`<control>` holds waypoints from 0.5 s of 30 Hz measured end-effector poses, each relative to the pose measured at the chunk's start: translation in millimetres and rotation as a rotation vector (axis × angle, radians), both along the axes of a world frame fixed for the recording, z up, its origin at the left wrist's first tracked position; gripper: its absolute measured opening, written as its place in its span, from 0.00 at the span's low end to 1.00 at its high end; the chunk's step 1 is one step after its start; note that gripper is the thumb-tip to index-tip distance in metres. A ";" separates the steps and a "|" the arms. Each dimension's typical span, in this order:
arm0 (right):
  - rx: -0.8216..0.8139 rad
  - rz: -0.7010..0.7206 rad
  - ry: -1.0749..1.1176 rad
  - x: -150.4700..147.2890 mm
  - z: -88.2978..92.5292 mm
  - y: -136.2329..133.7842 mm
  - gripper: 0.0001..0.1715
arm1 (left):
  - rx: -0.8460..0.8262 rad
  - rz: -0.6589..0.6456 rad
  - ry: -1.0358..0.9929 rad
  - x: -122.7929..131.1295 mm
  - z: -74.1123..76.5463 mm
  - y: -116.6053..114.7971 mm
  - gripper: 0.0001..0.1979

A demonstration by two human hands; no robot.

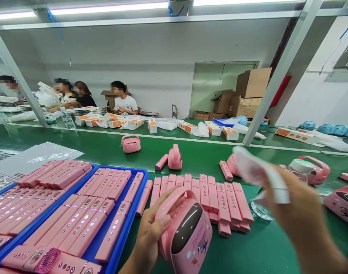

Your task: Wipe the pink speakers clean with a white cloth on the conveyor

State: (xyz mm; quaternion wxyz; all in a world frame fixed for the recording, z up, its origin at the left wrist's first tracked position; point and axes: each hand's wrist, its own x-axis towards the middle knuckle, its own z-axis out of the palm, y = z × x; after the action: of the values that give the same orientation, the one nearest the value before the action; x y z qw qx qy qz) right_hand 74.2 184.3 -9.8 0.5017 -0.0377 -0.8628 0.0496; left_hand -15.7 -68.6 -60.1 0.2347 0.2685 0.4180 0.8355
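Green workbench (265, 251) stretches across in front of us, and beyond it stand a grey wall, a pale green door (208, 85) and stacked cardboard cartons (253, 83). Our left hand (147, 238) is closed around a pink handled device (188, 238), its fingers curled against the side below the handle, and the device's dark glossy oval panel faces up and to the right. Our right hand (294, 205) is raised to the right of it, blurred by motion, and pinches a white foam sheet (258, 175) in its fingers. A clear plastic bag (261, 211) lies just below and left of that hand.

Immediately left of our left hand, a blue tray (121, 236) holds rows of pink bars (85, 228), and a second blue tray (52, 205) sits beside it, further left. Ahead of the left hand, loose pink bars (225, 201) lie side by side on the bench. Further pink devices (131, 144) sit beyond them, and another (313, 171) lies past our right hand. Well ahead, orange-and-white boxes (187, 127) line the far side of the bench, near a co-worker (124, 99) in a white T-shirt.
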 end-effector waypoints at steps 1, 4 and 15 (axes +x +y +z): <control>0.009 0.102 -0.076 -8.0 -4.2 -19.6 0.18 | -0.008 0.017 0.000 0.0 -0.6 -0.1 0.25; 0.003 0.359 -0.270 -24.3 -24.8 -74.6 0.18 | -0.018 0.063 0.026 -2.0 -0.8 -0.1 0.25; -0.028 0.588 -0.239 -30.9 -53.6 -114.0 0.21 | 0.111 0.119 -0.223 -6.8 -2.6 5.3 0.17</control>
State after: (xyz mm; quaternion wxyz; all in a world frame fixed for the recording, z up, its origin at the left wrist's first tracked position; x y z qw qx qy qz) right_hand 43.2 70.3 -63.4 0.3601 0.2009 -0.8888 0.1998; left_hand -22.5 -63.2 -62.7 0.2147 0.1615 0.3578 0.8943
